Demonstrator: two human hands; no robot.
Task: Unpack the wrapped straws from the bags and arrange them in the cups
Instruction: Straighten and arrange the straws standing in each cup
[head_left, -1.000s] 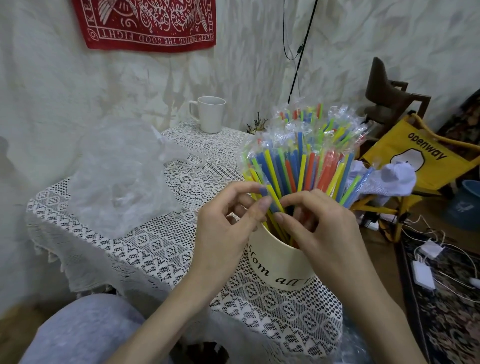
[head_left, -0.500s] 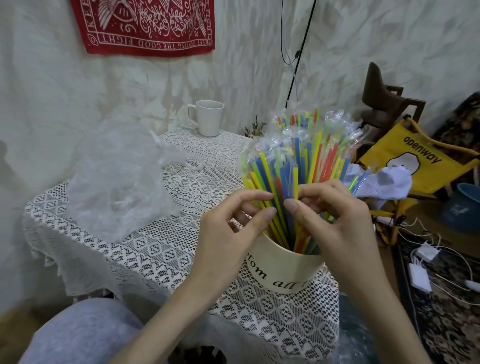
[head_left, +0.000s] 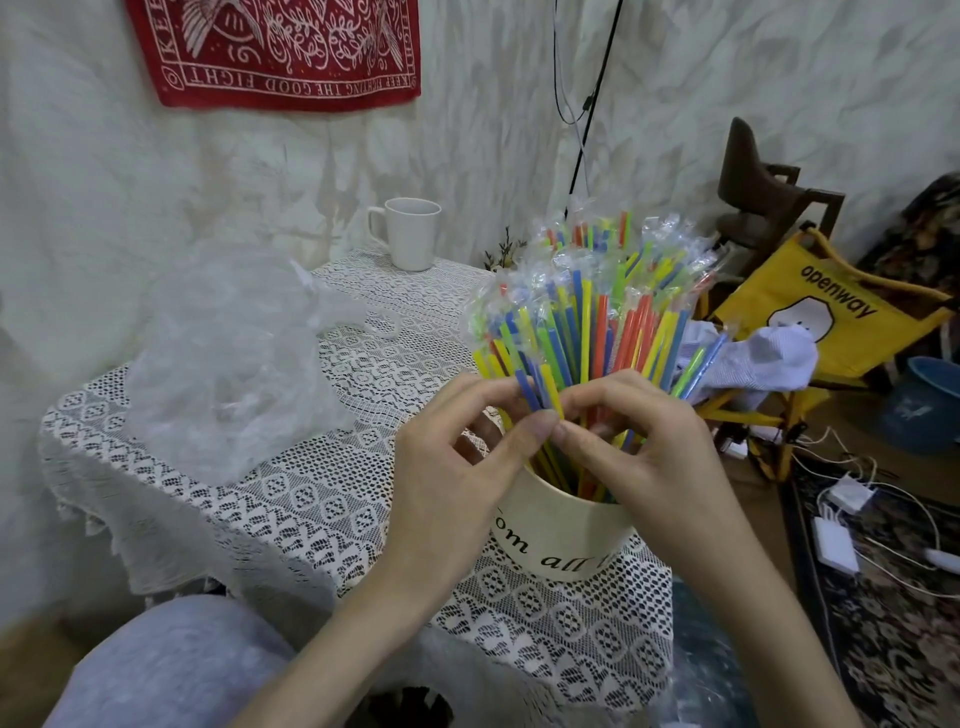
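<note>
Straws (head_left: 587, 332) in clear wrappers stand packed in a cream cup (head_left: 561, 540) near the front edge of the lace-covered tabletop (head_left: 322, 499), fanning outward above the rim. The likeliest trouble from here is the cup tipping: it sits close to the edge, the bundle is tall and leans to the far right, and any sideways tug on the stalks could rock it toward the floor. A second risk is loose straws springing out of the fan, since the slippery wrappers give little hold and the outer ones already splay well past the rim.

Both hands meet just above the cup's mouth, on the near side of the bundle. The left hand (head_left: 457, 467) pinches a few blue and yellow stalks between thumb and curled fingers; the right hand (head_left: 644, 447) pinches the neighbouring stalks the same way, its thumb tip touching the left thumb.

An emptied clear bag (head_left: 228, 358) lies crumpled on the left of the tabletop, and a white mug (head_left: 410, 234) stands at the far edge, with no straws visible in it.
</note>
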